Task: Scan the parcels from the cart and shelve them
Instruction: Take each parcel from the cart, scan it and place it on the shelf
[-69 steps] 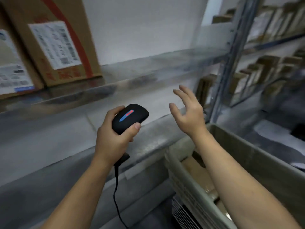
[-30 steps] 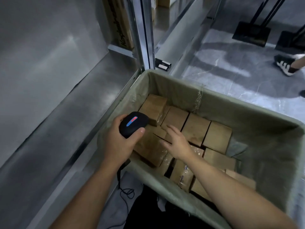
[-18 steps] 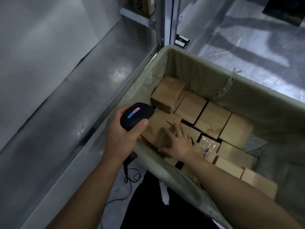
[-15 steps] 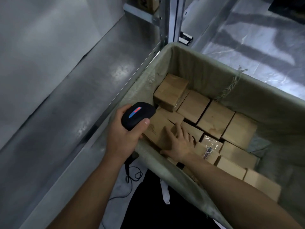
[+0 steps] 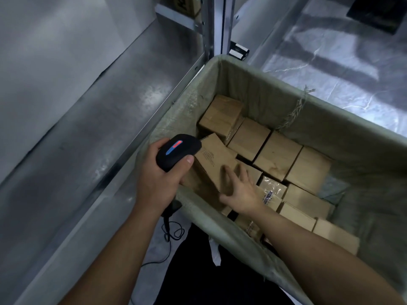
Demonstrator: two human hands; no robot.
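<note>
1. Left hand (image 5: 158,183) is wrapped round a black handheld barcode scanner (image 5: 178,150), thumb pressed on its right flank; a red and blue strip glows on the scanner's top.
2. The right hand (image 5: 240,190) reaches into a cart lined with green woven fabric (image 5: 253,84) and holds a long brown cardboard parcel (image 5: 211,164), with its fingers spread on the upper face and its thumb along the near lower edge. The fingertips are blurred.
3. That parcel sits tilted in the cart's near left corner, its far end raised above the pile, directly between the 2 hands. Its raised end lies just under the scanner's nose, and small print shows on its upper face.
4. More brown cardboard parcels (image 5: 277,159) lie packed side by side across the cart's floor, some wrapped in clear film.
5. A black cable (image 5: 171,234) hangs from the scanner's handle and loops on the floor.
6. Left of the cart runs a bare grey metal shelf (image 5: 88,128), and a steel upright post (image 5: 217,25) stands at the cart's far left corner.
</note>
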